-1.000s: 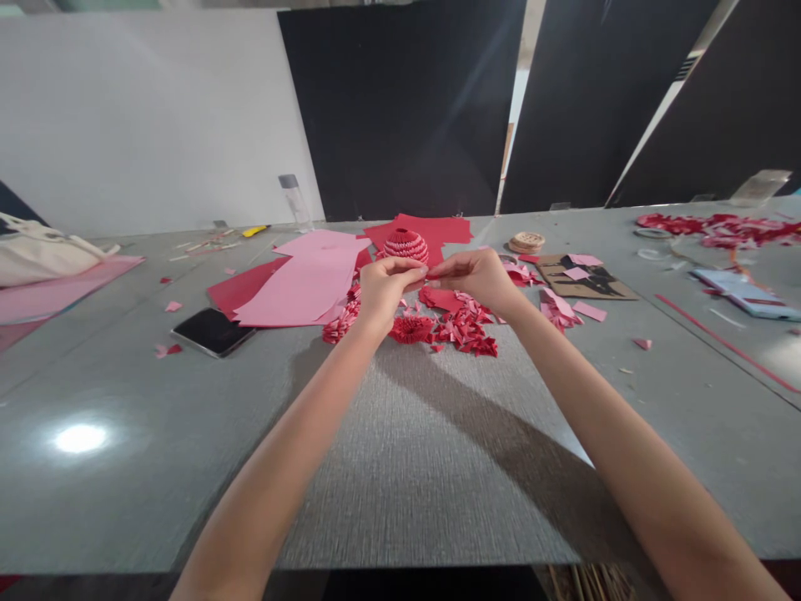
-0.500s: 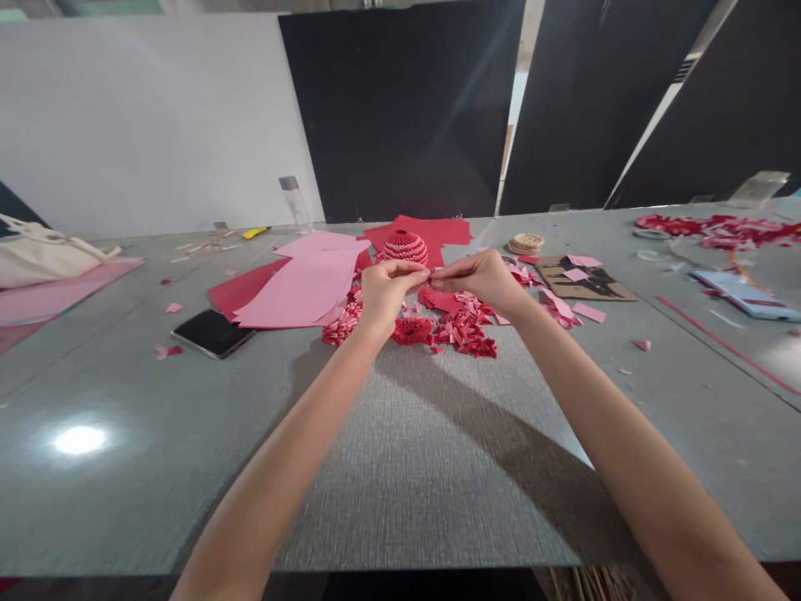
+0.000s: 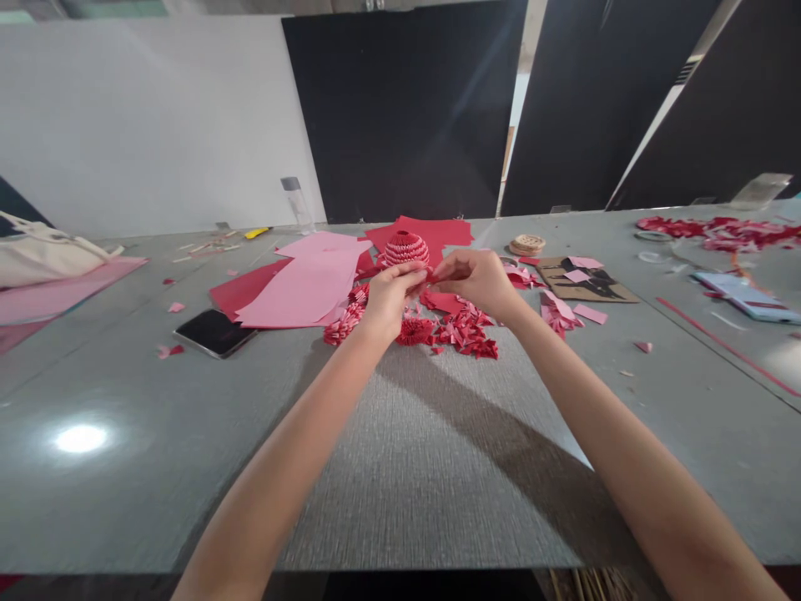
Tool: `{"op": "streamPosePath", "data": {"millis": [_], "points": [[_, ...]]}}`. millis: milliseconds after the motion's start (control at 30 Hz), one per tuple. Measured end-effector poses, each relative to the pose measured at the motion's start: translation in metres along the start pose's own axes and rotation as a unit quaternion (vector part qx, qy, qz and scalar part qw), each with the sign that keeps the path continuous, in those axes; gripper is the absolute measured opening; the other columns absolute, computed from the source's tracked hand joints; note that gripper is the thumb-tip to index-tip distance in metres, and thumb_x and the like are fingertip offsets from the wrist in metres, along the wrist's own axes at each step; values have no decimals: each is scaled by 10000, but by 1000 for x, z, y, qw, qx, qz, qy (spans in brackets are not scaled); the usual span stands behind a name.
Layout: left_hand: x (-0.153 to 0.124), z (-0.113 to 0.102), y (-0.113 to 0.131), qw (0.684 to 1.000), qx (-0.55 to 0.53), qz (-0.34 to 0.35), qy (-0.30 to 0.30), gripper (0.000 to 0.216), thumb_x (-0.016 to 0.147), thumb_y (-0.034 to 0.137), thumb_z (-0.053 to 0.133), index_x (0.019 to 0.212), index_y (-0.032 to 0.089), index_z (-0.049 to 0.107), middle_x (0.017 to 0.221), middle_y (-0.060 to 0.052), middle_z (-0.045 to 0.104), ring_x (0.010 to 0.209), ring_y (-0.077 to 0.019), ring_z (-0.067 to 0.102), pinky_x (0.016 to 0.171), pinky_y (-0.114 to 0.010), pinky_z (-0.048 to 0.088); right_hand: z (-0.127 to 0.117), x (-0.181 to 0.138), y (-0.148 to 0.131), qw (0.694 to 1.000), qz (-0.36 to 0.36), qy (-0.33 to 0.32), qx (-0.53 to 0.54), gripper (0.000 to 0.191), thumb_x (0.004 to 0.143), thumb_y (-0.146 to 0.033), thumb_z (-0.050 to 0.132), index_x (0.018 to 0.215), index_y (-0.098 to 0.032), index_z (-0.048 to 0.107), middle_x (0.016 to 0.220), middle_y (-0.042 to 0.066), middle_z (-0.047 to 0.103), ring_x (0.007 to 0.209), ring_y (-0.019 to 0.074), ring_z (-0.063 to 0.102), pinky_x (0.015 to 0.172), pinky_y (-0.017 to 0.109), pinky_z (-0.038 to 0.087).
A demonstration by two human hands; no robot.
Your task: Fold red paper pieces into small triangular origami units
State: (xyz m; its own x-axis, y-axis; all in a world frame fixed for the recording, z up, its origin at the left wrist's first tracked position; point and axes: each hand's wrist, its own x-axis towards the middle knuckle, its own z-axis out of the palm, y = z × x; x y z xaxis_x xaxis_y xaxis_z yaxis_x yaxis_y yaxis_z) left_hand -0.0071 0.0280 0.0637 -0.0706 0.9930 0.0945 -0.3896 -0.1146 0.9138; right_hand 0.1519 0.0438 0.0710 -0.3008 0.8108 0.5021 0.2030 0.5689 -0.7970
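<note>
My left hand (image 3: 388,292) and my right hand (image 3: 479,280) meet above a heap of small folded red paper pieces (image 3: 466,330) on the grey table (image 3: 413,451). Both pinch a small red paper piece (image 3: 430,272) between their fingertips, fingers closed. A round red ring of folded pieces (image 3: 414,330) lies just below my left hand. Behind the hands stands a red-and-pink woven paper ball (image 3: 406,247). A row of folded red and pink pieces (image 3: 343,321) runs to the left of my left wrist.
Pink paper sheets (image 3: 306,284) and red sheets (image 3: 431,229) lie at the back. A black phone (image 3: 214,331) sits left, a clear bottle (image 3: 294,203) behind. A twine spool (image 3: 526,244), brown card (image 3: 585,277), pink scraps (image 3: 560,309) and more red paper (image 3: 719,229) lie right.
Both hands stay together on the small red piece; the fingers have shifted slightly and drawn a little closer to each other.
</note>
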Motion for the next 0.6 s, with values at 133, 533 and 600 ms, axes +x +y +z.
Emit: {"op": "streamPosePath", "data": {"millis": [133, 533, 600], "points": [[2, -2, 0, 999, -34, -30, -7, 133, 702, 28, 698, 705, 160, 687, 790, -35, 715, 809, -134, 672, 920, -309, 506, 3, -2, 0, 992, -66, 39, -102, 28, 741, -229, 736, 763, -212, 733, 771, 37, 735, 732, 192, 680, 715, 346, 540], [8, -5, -5, 998, -48, -46, -23, 160, 755, 33, 658, 691, 178, 680, 816, -52, 725, 889, -165, 701, 933, -319, 515, 4, -3, -1, 980, -112, 65, -153, 149, 800, -218, 666, 794, -303, 788, 819, 2, 758, 765, 188, 684, 739, 337, 525], [8, -5, -5, 997, -48, -52, -20, 163, 757, 34, 658, 686, 179, 681, 811, -51, 723, 890, -164, 700, 927, -312, 516, 4, -3, -1, 980, -104, 62, -157, 125, 794, -230, 675, 795, -292, 783, 823, 5, 758, 772, 189, 683, 746, 336, 524]]}}
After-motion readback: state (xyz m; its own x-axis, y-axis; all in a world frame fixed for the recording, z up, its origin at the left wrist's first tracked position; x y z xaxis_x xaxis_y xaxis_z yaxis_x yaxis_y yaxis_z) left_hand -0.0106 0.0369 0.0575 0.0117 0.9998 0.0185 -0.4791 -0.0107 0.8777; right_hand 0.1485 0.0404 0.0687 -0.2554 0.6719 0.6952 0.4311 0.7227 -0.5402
